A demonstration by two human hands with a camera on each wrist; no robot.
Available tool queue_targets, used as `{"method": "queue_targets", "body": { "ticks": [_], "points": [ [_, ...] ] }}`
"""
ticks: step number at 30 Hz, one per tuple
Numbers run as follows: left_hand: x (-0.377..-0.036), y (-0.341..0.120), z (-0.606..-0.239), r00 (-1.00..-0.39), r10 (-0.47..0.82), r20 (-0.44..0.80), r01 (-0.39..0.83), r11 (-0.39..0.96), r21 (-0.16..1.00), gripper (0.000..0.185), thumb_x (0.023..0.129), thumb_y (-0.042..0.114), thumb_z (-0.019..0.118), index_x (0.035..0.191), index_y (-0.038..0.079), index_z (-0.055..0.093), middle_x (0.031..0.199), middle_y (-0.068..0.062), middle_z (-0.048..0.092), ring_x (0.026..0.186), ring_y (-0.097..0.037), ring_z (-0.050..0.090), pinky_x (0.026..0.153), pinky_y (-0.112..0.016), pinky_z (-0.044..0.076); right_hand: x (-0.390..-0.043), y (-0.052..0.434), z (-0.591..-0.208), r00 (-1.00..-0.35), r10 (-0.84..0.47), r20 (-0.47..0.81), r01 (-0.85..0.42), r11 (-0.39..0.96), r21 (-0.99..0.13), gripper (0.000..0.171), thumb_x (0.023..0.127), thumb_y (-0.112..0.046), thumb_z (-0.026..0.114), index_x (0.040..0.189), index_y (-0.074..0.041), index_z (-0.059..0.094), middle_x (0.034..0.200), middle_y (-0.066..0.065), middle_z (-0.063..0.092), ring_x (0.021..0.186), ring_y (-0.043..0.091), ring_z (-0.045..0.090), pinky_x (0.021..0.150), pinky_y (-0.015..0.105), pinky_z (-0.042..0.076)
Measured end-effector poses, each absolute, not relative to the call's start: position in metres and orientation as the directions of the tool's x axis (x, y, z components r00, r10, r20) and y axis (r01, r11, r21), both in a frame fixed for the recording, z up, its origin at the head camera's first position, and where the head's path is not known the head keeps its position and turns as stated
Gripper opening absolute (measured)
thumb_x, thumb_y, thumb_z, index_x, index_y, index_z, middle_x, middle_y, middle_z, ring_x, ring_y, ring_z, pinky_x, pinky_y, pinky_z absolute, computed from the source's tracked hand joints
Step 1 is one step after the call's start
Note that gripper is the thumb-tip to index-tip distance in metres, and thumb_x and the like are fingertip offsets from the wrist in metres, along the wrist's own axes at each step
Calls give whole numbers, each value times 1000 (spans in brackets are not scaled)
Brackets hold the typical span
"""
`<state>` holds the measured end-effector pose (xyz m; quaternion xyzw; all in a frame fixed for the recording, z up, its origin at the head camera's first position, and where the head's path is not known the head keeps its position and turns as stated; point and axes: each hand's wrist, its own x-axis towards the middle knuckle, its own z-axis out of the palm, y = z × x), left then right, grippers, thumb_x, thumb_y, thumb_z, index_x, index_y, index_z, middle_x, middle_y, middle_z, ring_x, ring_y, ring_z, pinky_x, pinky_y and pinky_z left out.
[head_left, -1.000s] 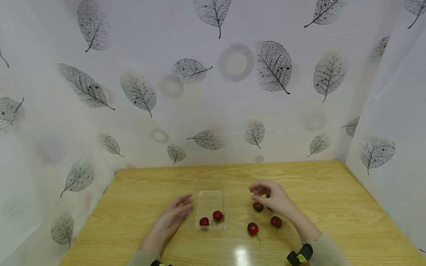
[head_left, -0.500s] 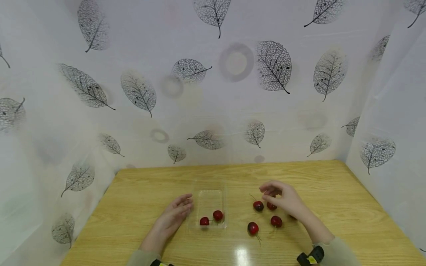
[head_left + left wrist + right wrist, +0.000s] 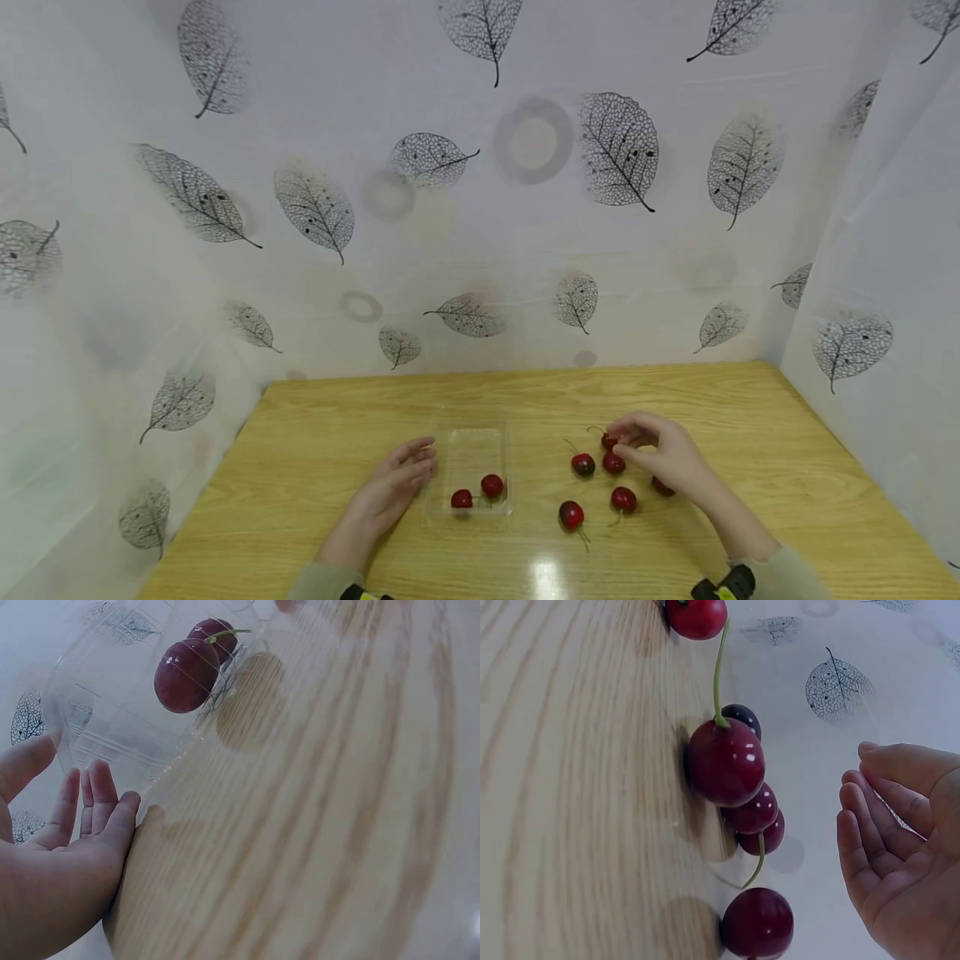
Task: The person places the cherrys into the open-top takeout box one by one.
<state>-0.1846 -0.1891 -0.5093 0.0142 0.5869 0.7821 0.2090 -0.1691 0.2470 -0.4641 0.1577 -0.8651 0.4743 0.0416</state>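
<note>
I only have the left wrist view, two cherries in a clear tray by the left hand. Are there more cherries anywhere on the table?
Observer: Yes, six loose cherries lie on the table, to the right of the tray.
Operator: Where is the right hand?
Observer: The right hand is over the far right part of that group, fingertips by the farthest cherry.
Operator: Is it holding one?
Observer: No. In the right wrist view its fingers are loosely curled and hold nothing.
</note>
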Motion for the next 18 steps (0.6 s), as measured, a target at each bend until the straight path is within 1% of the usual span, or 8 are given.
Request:
{"method": "queue_targets", "body": {
  "ticks": [3,8,13,18],
  "points": [
    [-185,-189,-509,-912,343,-224,-310,-222,924,51,108,2,55,156,-1,39,129,3,52,121,-7,58,107,-19,50,-167,252,-466,-950,-220,220,-304,507,-806,22,94,-2,77,116,0,74,107,16,77,88,-4,66,80,22,60],
    [-184,-189,-509,-911,346,-224,-310,-216,926,54,108,3,55,158,-3,36,129,3,52,121,-7,58,107,-18,50,-163,259,-470,-957,-192,219,-288,521,-804,21,95,-5,78,115,-1,75,106,15,77,87,-4,66,79,22,60],
    [-184,-189,-508,-911,347,-223,-309,-214,927,54,108,3,56,158,-3,36,130,2,51,122,-8,58,107,-19,49,-159,267,-476,-953,-177,247,-304,529,-793,22,93,-1,78,115,0,74,106,16,76,86,-6,65,77,20,60],
    [-184,-189,-508,-914,332,-234,-316,-218,923,52,107,2,57,156,-1,40,129,1,51,123,-9,57,108,-20,50,-154,273,-482,-952,-169,256,-307,531,-790,21,93,1,77,114,2,74,105,18,76,85,-6,65,77,19,59]
  ]
}}
